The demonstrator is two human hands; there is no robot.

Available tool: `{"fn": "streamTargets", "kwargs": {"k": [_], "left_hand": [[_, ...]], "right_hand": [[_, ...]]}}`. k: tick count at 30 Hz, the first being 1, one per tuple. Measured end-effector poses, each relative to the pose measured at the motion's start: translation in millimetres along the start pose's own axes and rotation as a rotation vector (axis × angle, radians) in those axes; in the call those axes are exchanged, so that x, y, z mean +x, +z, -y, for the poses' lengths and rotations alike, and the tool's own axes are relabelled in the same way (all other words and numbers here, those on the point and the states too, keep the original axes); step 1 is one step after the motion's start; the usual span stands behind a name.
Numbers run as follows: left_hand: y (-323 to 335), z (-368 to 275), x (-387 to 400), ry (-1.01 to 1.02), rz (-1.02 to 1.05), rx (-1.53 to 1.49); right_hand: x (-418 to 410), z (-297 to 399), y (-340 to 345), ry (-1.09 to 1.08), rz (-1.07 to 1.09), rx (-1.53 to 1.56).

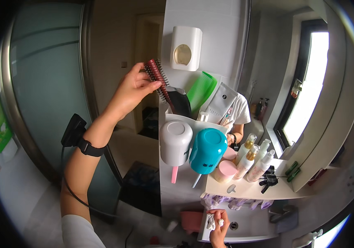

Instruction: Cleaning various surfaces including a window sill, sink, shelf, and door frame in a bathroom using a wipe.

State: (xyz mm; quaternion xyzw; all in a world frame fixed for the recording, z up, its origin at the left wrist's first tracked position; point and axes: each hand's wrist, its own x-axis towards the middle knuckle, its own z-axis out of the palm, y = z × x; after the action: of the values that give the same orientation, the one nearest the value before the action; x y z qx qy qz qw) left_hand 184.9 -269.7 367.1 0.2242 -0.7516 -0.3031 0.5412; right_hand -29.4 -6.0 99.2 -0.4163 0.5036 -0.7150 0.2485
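Note:
My left hand grips a dark red round hairbrush by its bristled head, its handle pointing down into a white wall-mounted holder. Beside it in the holder stand a black item, a green comb, a whitish tube and some thin sticks. Two upturned cups, one white and one teal, hang under the holder, with toothbrush handles below them. Low in the view, my right hand holds a crumpled white tissue or cloth over the sink's near side.
A beige shelf holds pump bottles, pink-lidded jars and black hair clips. Purple cloths hang beneath it, above a white sink. A white dispenser is on the wall. A mirror and a glass door flank the area.

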Motion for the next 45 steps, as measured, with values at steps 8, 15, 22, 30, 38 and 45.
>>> {"fn": "streamTargets", "kwargs": {"k": [8,15,22,30,38,45], "left_hand": [[7.5,13.9,-5.9,0.179,-0.199,0.244],[5.3,2.8,-18.9,0.177,-0.143,0.289],[-2.8,-10.9,-58.8,0.303,-0.279,0.401],[-6.6,-19.1,-76.4,0.380,-0.208,0.342],[-10.2,-4.8,-75.9,0.322,-0.041,0.129],[-4.3,8.4,-66.1,0.194,0.182,-0.267]], "right_hand": [[-9.1,1.2,-7.6,0.145,0.011,0.006],[40.9,95.1,-6.6,-0.258,0.269,-0.418],[113.6,198.6,42.6,-0.829,0.217,-0.629],[194.1,250.8,151.2,-1.386,-0.193,-0.983],[245.9,230.9,192.7,-1.627,-0.261,-1.318],[219.2,228.6,198.2,-1.092,-0.115,-1.198]]}}
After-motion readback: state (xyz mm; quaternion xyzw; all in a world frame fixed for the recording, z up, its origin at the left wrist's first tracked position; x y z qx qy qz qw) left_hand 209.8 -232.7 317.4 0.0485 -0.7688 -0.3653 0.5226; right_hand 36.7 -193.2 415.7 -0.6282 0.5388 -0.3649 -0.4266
